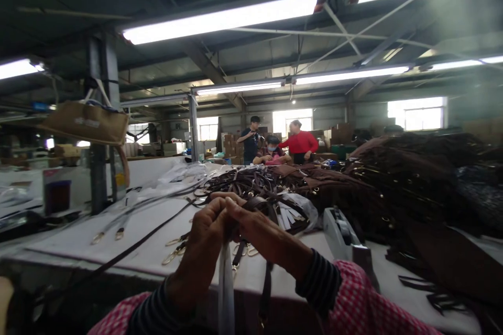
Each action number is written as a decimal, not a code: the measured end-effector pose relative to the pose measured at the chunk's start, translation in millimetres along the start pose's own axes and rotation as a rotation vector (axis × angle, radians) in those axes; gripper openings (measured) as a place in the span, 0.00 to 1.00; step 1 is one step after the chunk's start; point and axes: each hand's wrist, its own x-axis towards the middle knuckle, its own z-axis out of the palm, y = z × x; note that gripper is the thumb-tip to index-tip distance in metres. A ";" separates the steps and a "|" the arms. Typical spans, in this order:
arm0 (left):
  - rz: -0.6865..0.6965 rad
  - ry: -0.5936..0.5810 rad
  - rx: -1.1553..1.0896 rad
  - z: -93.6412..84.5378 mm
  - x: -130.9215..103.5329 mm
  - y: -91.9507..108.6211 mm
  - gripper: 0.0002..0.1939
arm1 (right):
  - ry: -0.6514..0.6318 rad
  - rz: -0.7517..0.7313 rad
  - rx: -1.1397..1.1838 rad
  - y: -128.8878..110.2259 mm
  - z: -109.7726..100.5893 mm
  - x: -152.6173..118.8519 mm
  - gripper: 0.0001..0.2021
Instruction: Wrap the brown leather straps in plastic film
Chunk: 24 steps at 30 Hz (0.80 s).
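My left hand and my right hand meet at the middle of the view, raised above the near edge of the white table. The fingers of both are closed round a dark strap, partly hidden by them. A pale strip hangs down below my left hand. Dark straps with a metal clasp hang below my right hand. Behind the hands lies a tangled pile of dark straps. Gold-coloured clips rest on the table left of my left hand.
A grey tape dispenser stands right of my hands. Large brown fabric pieces are heaped at the right. Clear plastic lies at the back left. A tan bag hangs from a post. Several people are beyond the table.
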 end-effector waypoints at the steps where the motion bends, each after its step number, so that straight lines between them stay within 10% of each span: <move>1: 0.007 0.024 -0.028 0.0 1.4 -0.4 0.16 | 0.007 0.007 0.018 2.0 3.2 2.2 0.24; 9: -0.112 0.210 0.111 -38.9 -21.3 -44.9 0.25 | 0.308 0.033 0.294 -9.9 -30.5 10.1 0.22; 17: 0.090 0.008 -0.038 5.6 26.2 29.4 0.15 | -0.016 -0.089 -0.003 -27.3 1.8 38.5 0.23; 24: 0.103 0.238 0.032 -6.4 18.2 14.3 0.16 | 0.227 0.082 0.047 -55.7 -35.3 32.4 0.25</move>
